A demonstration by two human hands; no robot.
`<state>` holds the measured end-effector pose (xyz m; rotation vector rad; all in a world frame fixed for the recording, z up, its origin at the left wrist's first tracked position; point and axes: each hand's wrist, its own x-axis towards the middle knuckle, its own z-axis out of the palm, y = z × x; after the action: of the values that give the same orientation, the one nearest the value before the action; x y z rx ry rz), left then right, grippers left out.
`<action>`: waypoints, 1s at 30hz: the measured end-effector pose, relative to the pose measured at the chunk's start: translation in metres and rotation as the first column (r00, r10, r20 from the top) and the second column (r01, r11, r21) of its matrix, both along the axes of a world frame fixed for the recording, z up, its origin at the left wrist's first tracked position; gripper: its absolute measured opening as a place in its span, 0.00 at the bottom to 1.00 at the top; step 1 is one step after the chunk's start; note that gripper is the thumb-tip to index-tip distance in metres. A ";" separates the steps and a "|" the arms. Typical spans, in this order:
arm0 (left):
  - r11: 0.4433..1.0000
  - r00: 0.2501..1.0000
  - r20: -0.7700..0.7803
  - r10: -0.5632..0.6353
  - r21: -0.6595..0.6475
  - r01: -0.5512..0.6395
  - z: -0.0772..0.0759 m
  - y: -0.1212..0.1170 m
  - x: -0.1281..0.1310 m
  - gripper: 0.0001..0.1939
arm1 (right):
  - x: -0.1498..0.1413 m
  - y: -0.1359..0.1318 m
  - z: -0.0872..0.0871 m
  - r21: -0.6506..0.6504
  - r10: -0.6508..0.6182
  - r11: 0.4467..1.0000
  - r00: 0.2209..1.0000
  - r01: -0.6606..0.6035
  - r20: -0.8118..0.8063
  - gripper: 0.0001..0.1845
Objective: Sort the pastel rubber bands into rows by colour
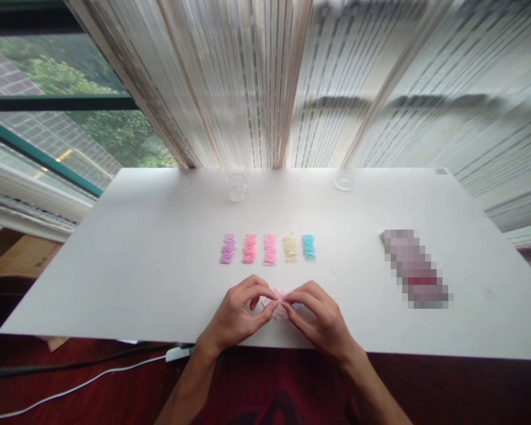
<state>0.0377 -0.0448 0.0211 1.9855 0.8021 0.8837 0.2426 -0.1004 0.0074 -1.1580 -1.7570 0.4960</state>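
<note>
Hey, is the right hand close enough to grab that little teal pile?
Probably yes: the teal pile lies just beyond the right hand, with only white tabletop between. But its fingertips seem to be pinching pale pink material, so it may need to let go first.

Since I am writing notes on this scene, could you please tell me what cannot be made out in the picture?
Head view: the pink material is partly covered by the left hand and right hand, so its full shape is unclear.
Head view: the long object has its details hidden by pixelation.
Head view: the cardboard box is cut off by the left edge.
Head view: the middle pink row has pieces too small to count.
</note>
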 end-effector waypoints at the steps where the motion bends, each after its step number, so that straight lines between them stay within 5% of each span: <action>1: 1.000 1.000 0.019 0.002 -0.011 -0.002 -0.002 0.000 0.002 0.04 | 0.000 0.001 -0.001 0.002 -0.006 1.000 1.000 0.006 -0.008 0.06; 30: 0.992 0.995 0.077 0.066 -0.109 -0.058 -0.014 0.005 0.014 0.02 | 0.002 0.006 -0.003 -0.028 -0.100 0.995 0.986 0.097 -0.134 0.07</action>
<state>0.0518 -0.0396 0.0075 1.8291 0.8516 0.9311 0.2451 -0.0942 0.0048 -1.1921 -1.5738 0.5227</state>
